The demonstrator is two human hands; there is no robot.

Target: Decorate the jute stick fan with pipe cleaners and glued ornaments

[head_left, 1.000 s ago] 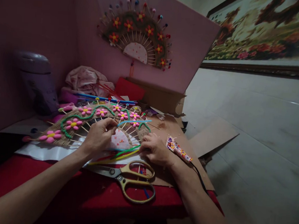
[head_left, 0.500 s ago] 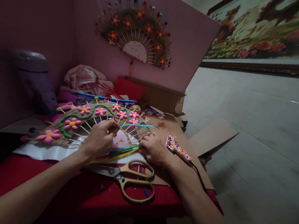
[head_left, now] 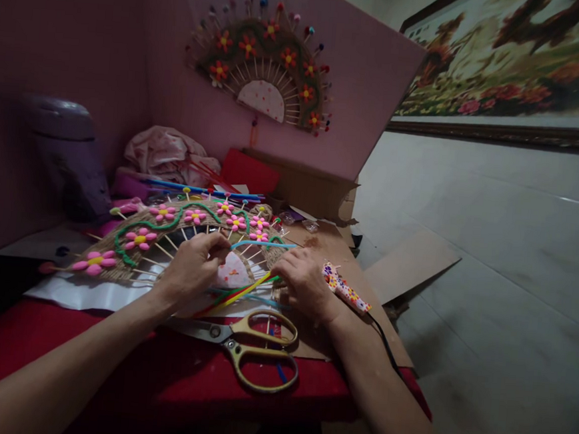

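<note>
My left hand is closed in a pinch on the end of a light blue pipe cleaner, which runs right toward my other hand. My right hand has its fingers curled over a yellow pipe cleaner, with red and green ones beside it; which of them it grips is partly hidden. Under and behind both hands lies a fan-shaped craft piece of twine and sticks, with pink flowers and a wavy green stem. Its white half-round centre shows between my hands.
Gold-handled scissors lie at the front on the red cloth. A flower-patterned glue gun with a black cord rests on cardboard at right. A purple bottle stands left; a finished fan hangs behind.
My right hand has moved slightly up and right, and the yellow and red pipe cleaners have shifted with it. My left hand stays in place with the light blue pipe cleaner.
</note>
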